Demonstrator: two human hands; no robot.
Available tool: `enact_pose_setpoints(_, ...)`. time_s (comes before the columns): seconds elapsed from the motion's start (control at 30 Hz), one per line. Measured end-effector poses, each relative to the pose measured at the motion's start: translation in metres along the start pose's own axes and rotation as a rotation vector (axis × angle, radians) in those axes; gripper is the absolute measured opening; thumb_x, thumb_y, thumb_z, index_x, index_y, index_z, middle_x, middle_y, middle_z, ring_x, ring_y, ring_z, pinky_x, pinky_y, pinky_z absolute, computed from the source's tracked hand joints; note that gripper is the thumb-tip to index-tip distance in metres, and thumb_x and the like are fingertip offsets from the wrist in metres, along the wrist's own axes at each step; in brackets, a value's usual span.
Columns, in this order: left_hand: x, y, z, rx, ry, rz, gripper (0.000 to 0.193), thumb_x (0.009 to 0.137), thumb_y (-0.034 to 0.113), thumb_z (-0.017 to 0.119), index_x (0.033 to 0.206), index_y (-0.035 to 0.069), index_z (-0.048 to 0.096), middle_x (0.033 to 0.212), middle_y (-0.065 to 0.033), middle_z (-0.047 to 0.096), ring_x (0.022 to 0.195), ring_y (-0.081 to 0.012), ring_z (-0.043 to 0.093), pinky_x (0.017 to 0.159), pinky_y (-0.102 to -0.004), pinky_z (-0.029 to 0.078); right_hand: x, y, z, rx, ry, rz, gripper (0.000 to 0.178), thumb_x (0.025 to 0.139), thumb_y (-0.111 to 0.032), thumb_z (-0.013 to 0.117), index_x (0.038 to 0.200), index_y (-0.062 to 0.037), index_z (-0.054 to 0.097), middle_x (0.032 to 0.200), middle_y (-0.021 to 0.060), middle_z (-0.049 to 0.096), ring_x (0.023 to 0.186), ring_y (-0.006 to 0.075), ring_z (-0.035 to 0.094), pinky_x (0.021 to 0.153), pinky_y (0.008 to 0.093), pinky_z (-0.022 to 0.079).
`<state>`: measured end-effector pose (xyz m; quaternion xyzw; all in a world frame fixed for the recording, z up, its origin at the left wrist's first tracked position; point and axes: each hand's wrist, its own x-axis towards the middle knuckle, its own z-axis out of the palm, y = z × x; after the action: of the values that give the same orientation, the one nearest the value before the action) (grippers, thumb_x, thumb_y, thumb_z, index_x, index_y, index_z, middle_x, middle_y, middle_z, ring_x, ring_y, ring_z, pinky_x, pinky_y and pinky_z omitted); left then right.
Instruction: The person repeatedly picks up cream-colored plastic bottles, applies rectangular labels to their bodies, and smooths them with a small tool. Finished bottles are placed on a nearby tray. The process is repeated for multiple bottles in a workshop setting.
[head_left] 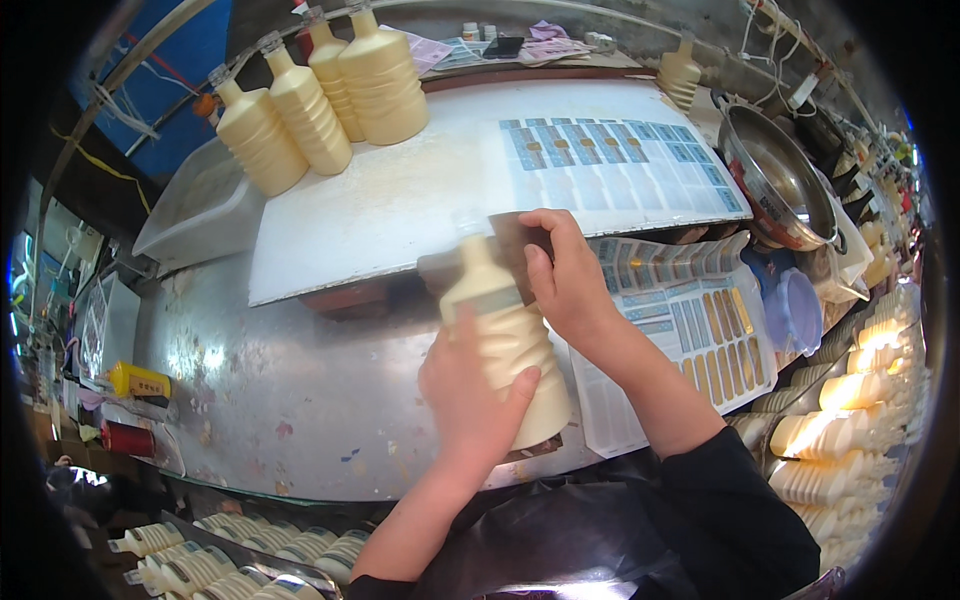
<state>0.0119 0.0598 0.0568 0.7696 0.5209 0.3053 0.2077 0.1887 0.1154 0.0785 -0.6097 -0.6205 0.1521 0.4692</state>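
My left hand [468, 392], slightly smeared by motion, is wrapped round the lower body of a cream-coloured ribbed bottle [525, 345]. The bottle tilts a little, its narrow neck pointing away from me. A greyish-blue band, perhaps a label, crosses its shoulder. At the upper right of the bottle, my right hand [568, 275] pinches a dark brown flat piece [512, 240] between thumb and fingers. Part of a similar brown shape shows left of the neck; whether it is the same piece I cannot tell. Blue-and-white label sheets [690, 320] lie beside my right forearm.
Several cream bottles [380, 85] stand at the far left of a white board [400, 200], with a label sheet [620, 160] on its right. A metal pan [775, 170] sits at right, a plastic tub [200, 205] at left. Bottle rows [830, 440] line the lower edges.
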Motion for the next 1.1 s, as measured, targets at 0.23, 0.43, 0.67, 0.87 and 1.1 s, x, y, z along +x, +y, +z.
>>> enact_pose_setpoints(0.23, -0.001, 0.001, 0.001, -0.176, 0.011, -0.117, 0.105, 0.075, 0.027, 0.081, 0.157, -0.006, 0.025, 0.140, -0.0277, 0.050, 0.130, -0.0449, 0.047, 0.111, -0.0531, 0.034, 0.000, 0.035, 0.003, 0.099, 0.110, -0.064, 0.031, 0.101, -0.006, 0.052, 0.132, -0.0007, 0.051, 0.120, 0.0168, 0.061, 0.109, 0.0298, 0.062, 0.098, 0.0363, 0.048)
enact_pose_setpoints(0.43, -0.008, -0.007, 0.009, -0.207, 0.060, -0.130, 0.106, 0.075, 0.023, 0.082, 0.157, -0.007, 0.022, 0.137, -0.0275, 0.051, 0.128, -0.0443, 0.048, 0.111, -0.0539, 0.034, 0.004, 0.002, 0.004, 0.146, 0.058, 0.031, 0.032, 0.101, -0.007, 0.050, 0.131, -0.0002, 0.052, 0.120, 0.0189, 0.062, 0.111, 0.0328, 0.062, 0.100, 0.0386, 0.048)
enact_pose_setpoints(0.67, -0.006, 0.013, 0.003, -0.103, 0.037, -0.177, 0.102, 0.082, 0.027, 0.080, 0.158, -0.007, 0.021, 0.146, -0.0307, 0.044, 0.132, -0.0455, 0.045, 0.115, -0.0519, 0.033, 0.012, -0.048, 0.017, 0.005, -0.101, 0.028, 0.028, 0.100, -0.010, 0.048, 0.126, -0.0005, 0.049, 0.129, 0.0267, 0.054, 0.110, 0.0448, 0.059, 0.096, 0.0515, 0.047)
enact_pose_setpoints(0.87, 0.006, 0.011, 0.002, -0.096, -0.055, -0.077, 0.094, 0.082, 0.034, 0.079, 0.153, -0.001, 0.029, 0.130, -0.0272, 0.056, 0.121, -0.0456, 0.053, 0.103, -0.0523, 0.038, 0.007, -0.062, 0.057, -0.239, -0.066, -0.307, 0.014, 0.099, -0.008, 0.048, 0.111, -0.0023, 0.048, 0.100, 0.0195, 0.054, 0.083, 0.0414, 0.061, 0.075, 0.0459, 0.055)
enact_pose_setpoints(1.1, 0.008, 0.022, -0.009, -0.077, 0.123, 0.001, 0.073, 0.082, 0.030, 0.076, 0.142, 0.000, 0.047, 0.121, -0.0215, 0.066, 0.117, -0.0381, 0.060, 0.099, -0.0505, 0.043, 0.006, -0.056, 0.025, -0.181, -0.038, -0.285, 0.025, 0.094, -0.002, 0.052, 0.119, -0.0020, 0.052, 0.105, 0.0215, 0.054, 0.092, 0.0426, 0.062, 0.082, 0.0484, 0.053)
